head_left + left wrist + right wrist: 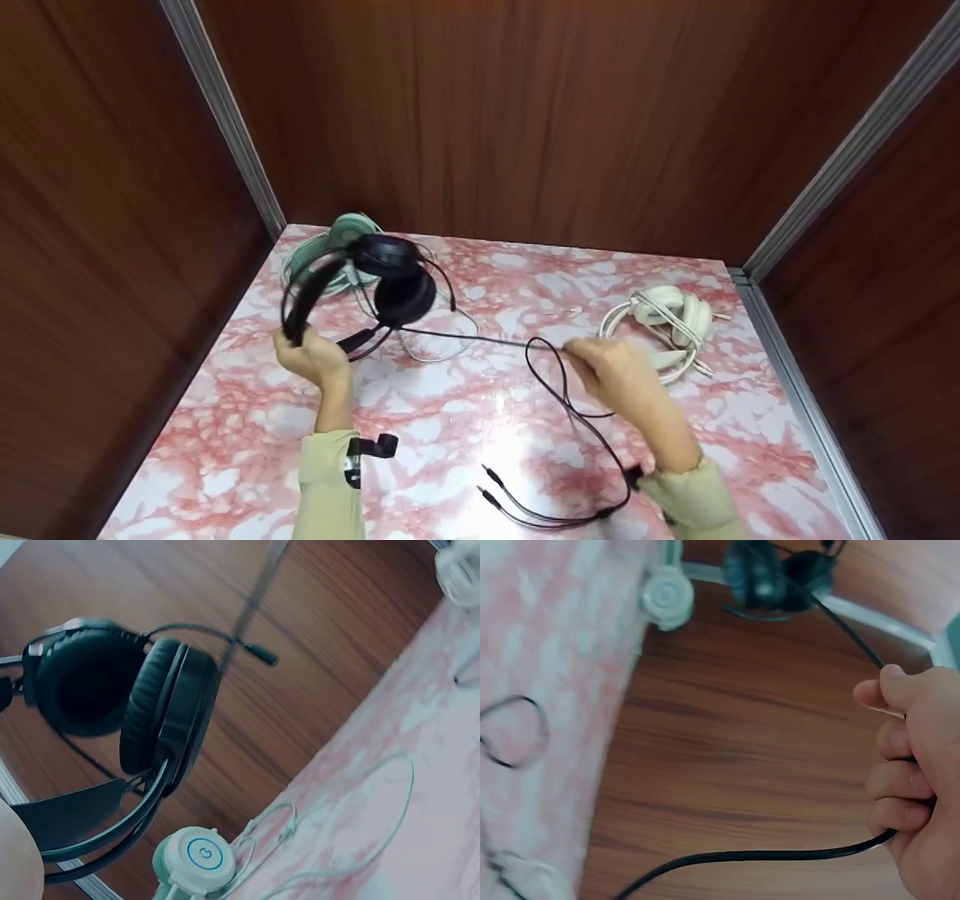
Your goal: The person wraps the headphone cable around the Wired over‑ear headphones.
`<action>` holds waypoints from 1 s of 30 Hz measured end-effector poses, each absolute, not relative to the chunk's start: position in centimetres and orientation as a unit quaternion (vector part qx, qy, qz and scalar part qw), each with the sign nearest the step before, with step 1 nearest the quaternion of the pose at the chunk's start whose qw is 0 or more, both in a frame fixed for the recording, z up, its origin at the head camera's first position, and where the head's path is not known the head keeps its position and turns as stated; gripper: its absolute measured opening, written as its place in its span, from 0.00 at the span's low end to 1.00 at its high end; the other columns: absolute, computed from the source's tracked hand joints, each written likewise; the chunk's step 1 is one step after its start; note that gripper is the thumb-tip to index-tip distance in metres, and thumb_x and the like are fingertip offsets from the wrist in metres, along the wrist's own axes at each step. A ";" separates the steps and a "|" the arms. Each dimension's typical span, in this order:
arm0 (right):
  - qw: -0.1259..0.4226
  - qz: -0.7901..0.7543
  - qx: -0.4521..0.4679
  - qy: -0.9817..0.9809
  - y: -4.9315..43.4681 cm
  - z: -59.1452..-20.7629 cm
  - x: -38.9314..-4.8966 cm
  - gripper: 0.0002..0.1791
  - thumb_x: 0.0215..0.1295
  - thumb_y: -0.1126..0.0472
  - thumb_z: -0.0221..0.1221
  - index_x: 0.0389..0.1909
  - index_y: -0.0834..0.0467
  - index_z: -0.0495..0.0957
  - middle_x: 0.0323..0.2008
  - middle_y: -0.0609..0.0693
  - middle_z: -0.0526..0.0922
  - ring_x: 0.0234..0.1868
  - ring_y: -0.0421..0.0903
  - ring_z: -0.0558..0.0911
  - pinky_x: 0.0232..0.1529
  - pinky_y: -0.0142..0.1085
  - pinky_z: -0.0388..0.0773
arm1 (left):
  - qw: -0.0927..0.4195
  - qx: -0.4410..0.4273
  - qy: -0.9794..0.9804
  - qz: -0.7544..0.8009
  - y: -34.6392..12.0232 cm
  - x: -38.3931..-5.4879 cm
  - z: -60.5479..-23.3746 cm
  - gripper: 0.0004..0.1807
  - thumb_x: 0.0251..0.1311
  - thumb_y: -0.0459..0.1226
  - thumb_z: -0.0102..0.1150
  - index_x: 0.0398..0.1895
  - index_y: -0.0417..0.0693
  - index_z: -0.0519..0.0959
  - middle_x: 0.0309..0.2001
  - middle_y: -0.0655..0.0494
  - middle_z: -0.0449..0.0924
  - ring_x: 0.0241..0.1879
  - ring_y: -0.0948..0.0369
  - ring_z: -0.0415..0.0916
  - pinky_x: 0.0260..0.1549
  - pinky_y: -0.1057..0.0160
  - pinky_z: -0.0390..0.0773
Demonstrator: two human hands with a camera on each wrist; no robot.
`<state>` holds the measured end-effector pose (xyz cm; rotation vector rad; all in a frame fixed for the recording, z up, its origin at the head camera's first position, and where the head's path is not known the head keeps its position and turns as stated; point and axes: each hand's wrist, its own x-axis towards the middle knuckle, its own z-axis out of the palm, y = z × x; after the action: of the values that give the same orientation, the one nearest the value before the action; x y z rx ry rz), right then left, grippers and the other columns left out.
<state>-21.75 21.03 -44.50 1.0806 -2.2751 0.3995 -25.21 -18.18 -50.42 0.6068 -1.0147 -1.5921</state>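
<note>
My left hand (313, 358) grips the headband of a black headset (405, 296), which is held up off the table with its ear cups toward the right. A thin microphone boom (259, 654) sticks out from one cup. From the headset a black cable (465, 337) runs taut to my right hand (611, 375), whose fingers curl round it in the right wrist view. Below that hand the cable loops down, and its two plugs (491, 496) lie near the table's front.
Green-and-white headphones (352, 225) with a pale cord lie at the table's back left, partly behind the black headset. White headphones (694, 322) with a wrapped cord lie at the right. Brown wooden panels (510, 127) enclose the marbled red-and-white table (420, 420).
</note>
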 end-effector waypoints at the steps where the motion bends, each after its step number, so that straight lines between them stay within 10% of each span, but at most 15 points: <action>1: 0.293 0.138 0.406 -0.855 21.1 -43.5 -22.1 0.04 0.58 0.67 0.64 0.33 0.56 0.81 0.19 0.45 0.78 0.15 0.39 0.72 0.16 0.32 0.69 | 0.549 0.249 -0.450 -0.658 -18.0 -25.3 -50.4 0.13 0.53 0.22 0.47 0.18 0.46 0.67 0.21 0.56 0.61 0.26 0.61 0.59 0.32 0.65 0.61; 14: 0.430 0.119 0.385 -0.808 20.8 -34.1 -26.9 0.05 0.64 0.60 0.62 0.35 0.56 0.85 0.23 0.50 0.80 0.17 0.49 0.78 0.12 0.45 0.69 | 0.506 0.082 -0.736 -0.443 -16.8 -25.6 -48.8 0.07 0.39 0.27 0.49 0.25 0.38 0.75 0.17 0.45 0.75 0.20 0.40 0.71 0.23 0.44 0.69; 22: 0.473 0.151 0.346 -0.796 20.4 -32.7 -30.2 0.13 0.63 0.50 0.65 0.28 0.57 0.84 0.21 0.50 0.81 0.17 0.49 0.78 0.15 0.44 0.69 | 0.322 -0.120 -0.783 -0.518 -15.8 -25.3 -47.6 0.12 0.45 0.22 0.49 0.32 0.38 0.79 0.25 0.51 0.77 0.28 0.57 0.73 0.31 0.57 0.73; 30: 0.435 0.192 0.297 -0.828 20.9 -33.5 -33.2 0.15 0.64 0.49 0.63 0.30 0.58 0.84 0.24 0.51 0.83 0.21 0.49 0.79 0.21 0.46 0.73 | 0.110 -0.168 -0.513 -0.835 -13.9 -25.3 -47.7 0.10 0.54 0.24 0.38 0.24 0.42 0.69 0.12 0.59 0.54 0.11 0.66 0.50 0.13 0.70 0.57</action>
<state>-33.21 20.91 -33.50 0.7397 -2.0625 0.4774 -25.35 -13.91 -47.69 -0.4940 -1.5074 -2.4537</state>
